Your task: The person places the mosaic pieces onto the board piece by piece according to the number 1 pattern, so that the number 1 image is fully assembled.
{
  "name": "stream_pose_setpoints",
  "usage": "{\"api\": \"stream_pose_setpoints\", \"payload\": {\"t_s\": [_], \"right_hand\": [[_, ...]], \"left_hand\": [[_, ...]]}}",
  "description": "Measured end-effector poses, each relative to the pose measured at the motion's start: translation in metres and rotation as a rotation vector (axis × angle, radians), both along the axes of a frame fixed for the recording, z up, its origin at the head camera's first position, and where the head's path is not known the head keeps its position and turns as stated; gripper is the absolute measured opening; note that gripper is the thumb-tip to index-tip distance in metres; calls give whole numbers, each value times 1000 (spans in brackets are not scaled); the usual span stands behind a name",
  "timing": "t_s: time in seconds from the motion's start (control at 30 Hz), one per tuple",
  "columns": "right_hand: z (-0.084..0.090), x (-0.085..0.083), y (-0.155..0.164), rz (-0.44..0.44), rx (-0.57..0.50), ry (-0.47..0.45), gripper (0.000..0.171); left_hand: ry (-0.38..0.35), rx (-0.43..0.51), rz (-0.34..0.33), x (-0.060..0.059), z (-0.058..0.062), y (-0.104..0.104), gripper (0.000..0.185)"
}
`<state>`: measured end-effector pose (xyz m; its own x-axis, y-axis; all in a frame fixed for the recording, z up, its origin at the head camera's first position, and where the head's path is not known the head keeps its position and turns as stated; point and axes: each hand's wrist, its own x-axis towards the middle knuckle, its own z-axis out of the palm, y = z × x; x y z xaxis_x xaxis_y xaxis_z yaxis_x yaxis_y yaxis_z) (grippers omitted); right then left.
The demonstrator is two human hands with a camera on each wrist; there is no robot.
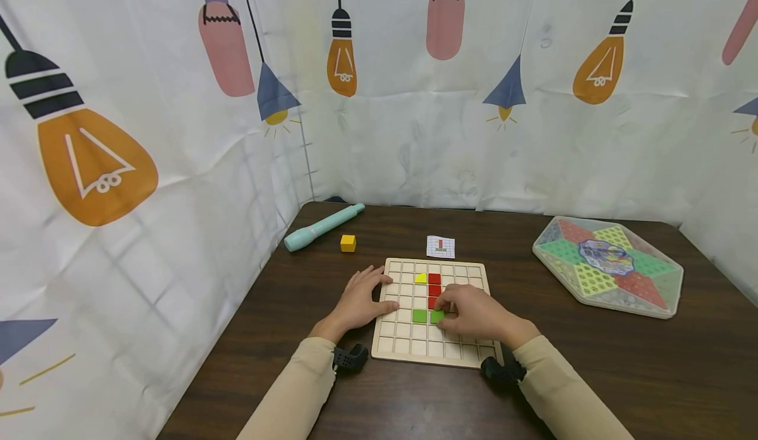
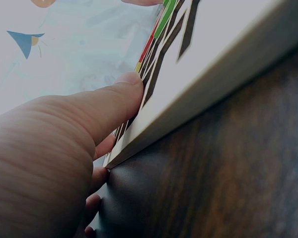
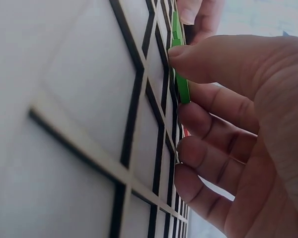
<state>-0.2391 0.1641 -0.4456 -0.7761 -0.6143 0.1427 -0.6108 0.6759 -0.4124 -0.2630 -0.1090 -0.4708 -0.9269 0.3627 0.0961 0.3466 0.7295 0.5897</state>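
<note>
A wooden grid board point(image 1: 403, 346) lies flat on the dark table. My left hand point(image 1: 358, 300) rests at its left edge, the thumb on the grid and the fingers along the side. My right hand point(image 1: 478, 313) pinches a green square tile point(image 1: 437, 316) between thumb and forefinger, low over the board; in the right wrist view the tile point(image 3: 183, 88) looks tilted. Left of it, another green tile point(image 1: 419, 316) sits in a cell. Three red tiles point(image 1: 435, 279) form a column above, the lowest partly covered by my right fingers. Beside the top one is a yellow triangular piece point(image 1: 421, 279).
Behind the board lies a small card point(image 1: 441, 246) with a printed grid pattern. A yellow cube point(image 1: 348, 243) and a pale teal cylinder point(image 1: 324, 227) are at the back left. On the right lies a clear hexagonal case point(image 1: 610, 266) with coloured triangles. Printed curtains point(image 1: 403, 144) surround the table.
</note>
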Motion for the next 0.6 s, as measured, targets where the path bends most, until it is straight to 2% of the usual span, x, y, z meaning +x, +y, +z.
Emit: {"api": "stream_pose_setpoints", "payload": {"t_s": [0.6], "right_hand": [[-2, -2, 0, 14, -56, -36, 15]], "left_hand": [[10, -3, 7, -1, -1, 1, 53]]}}
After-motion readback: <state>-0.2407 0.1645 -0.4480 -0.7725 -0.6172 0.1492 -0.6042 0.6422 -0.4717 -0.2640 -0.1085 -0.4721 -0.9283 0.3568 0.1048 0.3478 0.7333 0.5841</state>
